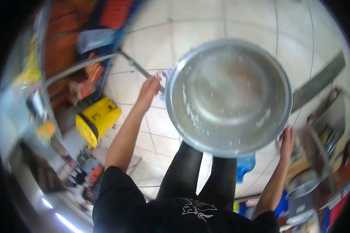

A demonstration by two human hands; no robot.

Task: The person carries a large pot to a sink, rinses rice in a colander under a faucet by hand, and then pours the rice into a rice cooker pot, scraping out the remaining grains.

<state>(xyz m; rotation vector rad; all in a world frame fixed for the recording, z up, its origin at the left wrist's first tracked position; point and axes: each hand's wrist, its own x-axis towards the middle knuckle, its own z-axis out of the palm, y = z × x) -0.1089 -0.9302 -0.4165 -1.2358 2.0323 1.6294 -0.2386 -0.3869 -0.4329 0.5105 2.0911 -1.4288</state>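
Big metal basin (228, 97) up in the air, held out over the tiled floor (206, 23), carried between both hands. Left hand (149, 90) clamped on the rim at the near-left edge, fingers curled over a small handle there. Right hand (287, 139) closed on the opposite rim, low on the right side, fingers wrapped under the lip. Basin level or close to it, mouth up, so the whole inside shows.

Inside: a shallow film of cloudy water, by the look of it, with white flecks clinging to the wall nearest the left grip and a few more near the right one. Looks like a rinse partly through — bulk of the contents gone, residue not yet cleared. Emptying and a final clean seemingly left to do.

Below the basin, dark trousers and a white strip (203, 173) hanging between the legs; hard to tell what that strip is. Left of the left arm, a yellow box (98, 119) on the floor. Beyond the right hand, cluttered racks (322, 147), too blurred to sort out.
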